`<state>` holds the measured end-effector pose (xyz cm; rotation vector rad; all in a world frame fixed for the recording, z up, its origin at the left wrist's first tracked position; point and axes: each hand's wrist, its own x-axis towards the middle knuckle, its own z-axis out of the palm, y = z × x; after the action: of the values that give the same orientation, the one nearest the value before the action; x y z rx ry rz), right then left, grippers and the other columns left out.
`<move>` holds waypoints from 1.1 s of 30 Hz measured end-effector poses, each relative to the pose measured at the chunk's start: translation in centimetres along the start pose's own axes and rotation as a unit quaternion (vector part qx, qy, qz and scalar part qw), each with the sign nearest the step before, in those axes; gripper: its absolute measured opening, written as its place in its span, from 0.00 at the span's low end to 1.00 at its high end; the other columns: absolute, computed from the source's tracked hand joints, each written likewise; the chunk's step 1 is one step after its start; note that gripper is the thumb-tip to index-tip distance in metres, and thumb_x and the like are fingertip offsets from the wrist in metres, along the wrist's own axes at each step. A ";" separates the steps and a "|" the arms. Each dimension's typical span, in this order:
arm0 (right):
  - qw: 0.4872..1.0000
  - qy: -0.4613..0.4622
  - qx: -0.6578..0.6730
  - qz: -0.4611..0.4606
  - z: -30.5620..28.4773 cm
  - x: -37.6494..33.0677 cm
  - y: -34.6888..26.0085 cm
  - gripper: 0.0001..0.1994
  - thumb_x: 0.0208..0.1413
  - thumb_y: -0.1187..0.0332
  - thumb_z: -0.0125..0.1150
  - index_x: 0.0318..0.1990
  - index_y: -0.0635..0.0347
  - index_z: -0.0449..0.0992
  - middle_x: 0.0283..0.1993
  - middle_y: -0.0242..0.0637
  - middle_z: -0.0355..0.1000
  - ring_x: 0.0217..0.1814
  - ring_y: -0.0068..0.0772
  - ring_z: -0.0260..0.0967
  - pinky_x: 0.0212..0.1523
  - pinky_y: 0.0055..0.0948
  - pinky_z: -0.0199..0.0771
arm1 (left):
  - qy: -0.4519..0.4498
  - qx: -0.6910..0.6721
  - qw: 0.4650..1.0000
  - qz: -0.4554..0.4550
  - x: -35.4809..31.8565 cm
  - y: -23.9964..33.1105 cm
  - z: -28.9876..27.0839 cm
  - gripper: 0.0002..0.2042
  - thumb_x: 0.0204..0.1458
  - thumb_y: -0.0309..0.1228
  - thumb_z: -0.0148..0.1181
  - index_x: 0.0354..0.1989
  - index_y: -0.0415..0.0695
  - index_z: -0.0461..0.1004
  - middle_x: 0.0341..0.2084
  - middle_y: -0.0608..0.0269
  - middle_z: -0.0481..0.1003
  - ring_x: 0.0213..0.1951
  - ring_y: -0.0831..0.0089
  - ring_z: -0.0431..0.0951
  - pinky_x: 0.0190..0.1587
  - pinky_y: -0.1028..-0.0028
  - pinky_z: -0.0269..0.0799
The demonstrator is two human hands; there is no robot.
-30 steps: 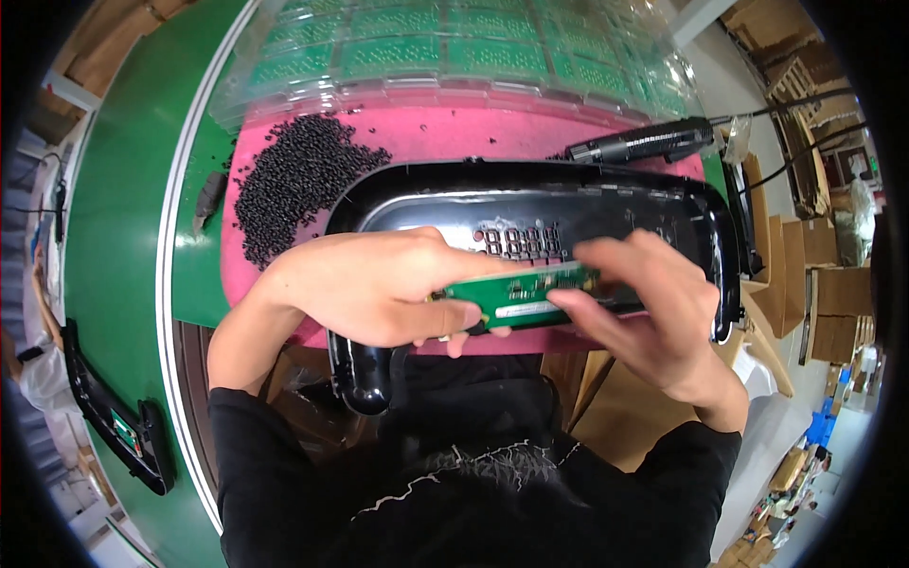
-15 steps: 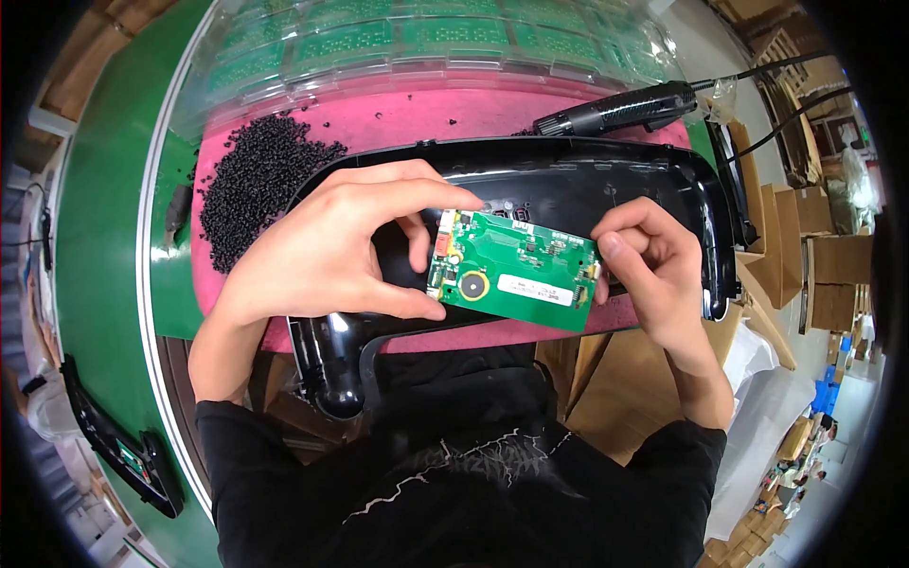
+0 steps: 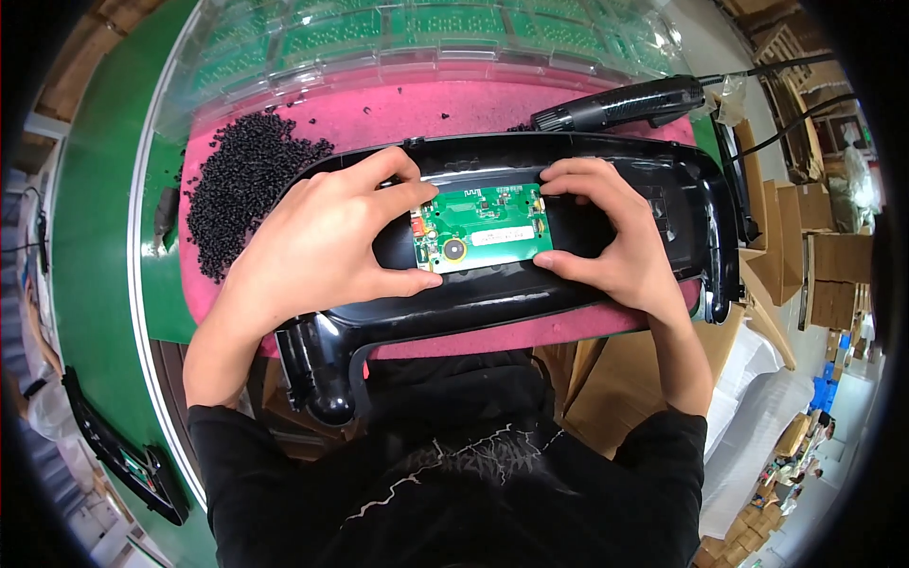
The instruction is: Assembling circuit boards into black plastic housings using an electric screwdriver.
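Note:
A green circuit board with a white label and a round buzzer-like part lies level over the recess of a glossy black plastic housing. My left hand grips its left end, thumb at the lower corner and fingers at the upper one. At the right end, my right hand pinches the corners the same way, thumb below and fingers above. Whether the board touches the housing floor beneath it, I cannot tell. The housing's curved handle-like end points toward me at the left.
A heap of small black screws covers the pink mat at left. Behind the housing lies a black electric screwdriver. Clear plastic trays of green boards stand at the back. Another black housing rests far left; cardboard boxes stand right.
The board has moved left and away from me and is now straight instead of tilted. My right hand has shifted from its right edge to a two-corner hold.

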<state>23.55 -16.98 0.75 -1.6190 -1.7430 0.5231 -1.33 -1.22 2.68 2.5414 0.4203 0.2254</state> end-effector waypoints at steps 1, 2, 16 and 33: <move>1.000 0.004 -0.014 -0.005 0.2 -0.1 0.2 0.26 0.35 0.70 0.77 0.46 0.63 0.75 0.53 0.40 0.71 0.55 0.38 0.69 0.55 0.32 0.68 | 0.000 0.014 1.000 0.003 0.0 0.0 0.2 0.29 0.33 0.36 0.76 0.48 0.37 0.77 0.42 0.60 0.74 0.30 0.63 0.77 0.32 0.68 0.74; 1.000 0.002 -0.012 -0.004 0.1 -0.1 0.1 0.26 0.35 0.70 0.77 0.46 0.63 0.75 0.53 0.40 0.71 0.55 0.38 0.69 0.55 0.32 0.68 | -0.001 0.013 1.000 0.000 0.0 0.1 0.2 0.29 0.33 0.36 0.76 0.48 0.37 0.77 0.42 0.60 0.74 0.30 0.63 0.77 0.32 0.68 0.74; 0.999 0.009 -0.030 -0.002 0.4 0.2 -0.3 0.25 0.34 0.72 0.76 0.45 0.63 0.74 0.50 0.42 0.70 0.52 0.46 0.68 0.54 0.38 0.68 | -0.008 0.048 0.999 0.010 0.0 0.2 0.1 0.31 0.32 0.35 0.76 0.50 0.39 0.75 0.43 0.59 0.71 0.32 0.59 0.77 0.34 0.65 0.74; 0.996 0.043 -0.017 0.078 -1.4 0.2 -1.8 0.38 0.37 0.71 0.74 0.60 0.62 0.65 0.56 0.38 0.68 0.57 0.34 0.65 0.58 0.32 0.64 | 0.090 0.002 0.993 0.076 -0.7 -2.1 0.0 0.23 0.46 0.38 0.69 0.47 0.36 0.74 0.37 0.56 0.75 0.35 0.58 0.80 0.36 0.65 0.77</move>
<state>23.35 -17.30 3.01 -1.7862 -1.5797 0.4916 -2.50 0.22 1.53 2.5693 0.2941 0.5149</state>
